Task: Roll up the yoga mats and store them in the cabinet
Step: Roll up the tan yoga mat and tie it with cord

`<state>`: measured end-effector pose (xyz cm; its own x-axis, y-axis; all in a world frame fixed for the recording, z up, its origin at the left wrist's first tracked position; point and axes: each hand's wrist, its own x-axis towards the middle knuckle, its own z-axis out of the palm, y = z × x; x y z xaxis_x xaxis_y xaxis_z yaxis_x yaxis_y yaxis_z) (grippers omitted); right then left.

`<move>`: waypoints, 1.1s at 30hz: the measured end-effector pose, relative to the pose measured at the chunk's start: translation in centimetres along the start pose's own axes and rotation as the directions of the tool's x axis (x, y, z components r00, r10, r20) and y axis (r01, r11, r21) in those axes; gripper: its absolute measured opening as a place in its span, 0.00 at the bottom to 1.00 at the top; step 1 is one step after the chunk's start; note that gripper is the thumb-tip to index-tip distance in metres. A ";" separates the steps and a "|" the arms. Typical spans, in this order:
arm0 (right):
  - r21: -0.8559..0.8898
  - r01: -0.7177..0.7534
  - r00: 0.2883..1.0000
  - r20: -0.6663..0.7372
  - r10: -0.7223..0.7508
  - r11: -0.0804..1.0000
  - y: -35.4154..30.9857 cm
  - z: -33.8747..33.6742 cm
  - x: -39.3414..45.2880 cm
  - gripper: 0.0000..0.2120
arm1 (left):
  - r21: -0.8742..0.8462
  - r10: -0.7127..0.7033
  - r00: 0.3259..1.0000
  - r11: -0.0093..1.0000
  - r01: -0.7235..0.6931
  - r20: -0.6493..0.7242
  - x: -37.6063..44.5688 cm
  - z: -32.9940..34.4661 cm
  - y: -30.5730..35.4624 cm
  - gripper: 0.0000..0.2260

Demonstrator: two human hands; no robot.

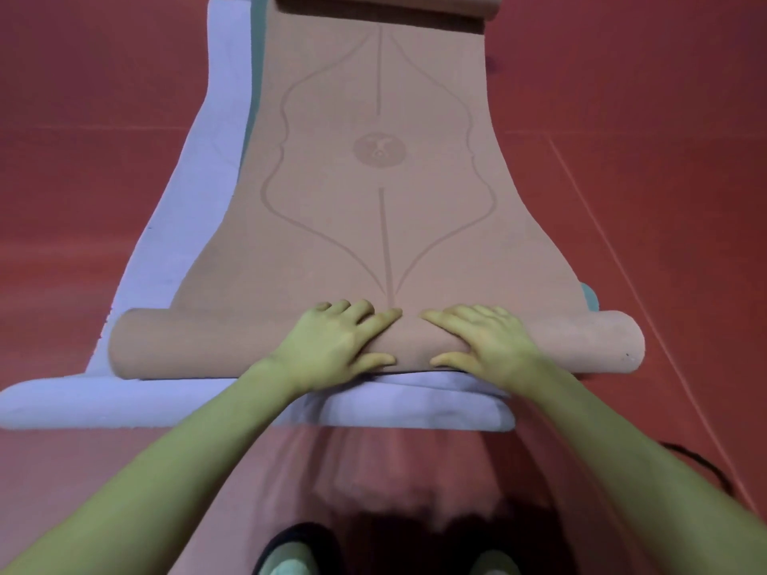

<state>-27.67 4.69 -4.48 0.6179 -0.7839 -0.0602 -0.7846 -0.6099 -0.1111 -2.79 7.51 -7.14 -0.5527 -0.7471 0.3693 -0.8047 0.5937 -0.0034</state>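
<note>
From the head view, I have my left hand (pixel 336 346) and right hand (pixel 483 346) side by side on the short roll (pixel 207 344) at the near end of the tan mat (pixel 382 180), fingers spread and pressing flat with the thumbs tucked under the roll's near side, gripping nothing else. I judge the rolling barely begun: most of this mat lies flat ahead, and its far end (pixel 386 6) curls up too. A lilac mat (pixel 174 251) lies beneath, unrolled, with a teal edge (pixel 254 76) between them. No cabinet shows, so storing is all left. The floor (pixel 643 118) is red, with faint lines. My shoes (pixel 290 562) stand at the bottom edge.
</note>
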 end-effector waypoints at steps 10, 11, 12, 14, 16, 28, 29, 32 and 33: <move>0.063 -0.013 0.986 0.166 0.003 0.998 1.6 -0.3 2.2 0.36 | 0.174 -0.032 0.998 0.984 0.040 -0.045 -0.1 3.1 0.7 0.30; 0.065 0.004 0.992 0.127 -0.012 0.998 1.6 0.0 2.1 0.36 | 0.161 -0.020 0.999 0.987 0.025 -0.032 0.1 3.2 0.3 0.29; 0.052 0.033 0.997 0.072 -0.037 0.998 1.5 0.3 2.0 0.35 | 0.140 -0.014 1.000 0.990 0.017 -0.020 0.3 3.3 -0.1 0.29; -0.020 0.069 0.998 0.010 -0.069 0.997 1.4 1.1 1.8 0.34 | 0.075 -0.017 1.000 0.997 0.016 0.007 1.0 3.2 -1.0 0.31; -0.079 0.058 0.998 0.024 -0.056 0.995 1.2 1.4 1.9 0.36 | 0.018 -0.022 0.999 1.000 0.022 0.036 1.7 3.1 -1.7 0.31; -0.011 0.020 0.991 0.129 -0.018 1.000 1.8 0.6 3.7 0.36 | 0.037 -0.085 0.995 0.996 0.084 0.048 1.3 4.0 -1.2 0.31; -0.043 0.029 0.994 0.109 -0.025 0.999 1.5 1.0 3.3 0.37 | 0.002 -0.091 0.993 0.996 0.091 0.079 1.6 3.9 -1.7 0.32; -0.033 0.019 0.997 0.075 -0.016 0.999 1.2 1.3 3.3 0.37 | -0.056 -0.100 0.976 0.992 0.113 0.192 2.8 3.4 -2.5 0.34; -0.019 0.002 0.998 0.067 -0.001 1.000 1.4 1.2 3.7 0.36 | -0.053 -0.098 0.974 0.992 0.111 0.202 3.0 3.4 -2.6 0.35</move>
<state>-26.44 1.06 -6.05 0.6205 -0.7740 -0.1260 -0.7842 -0.6137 -0.0919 -3.05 2.70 -9.15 -0.5036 -0.8466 0.1724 -0.8483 0.5223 0.0872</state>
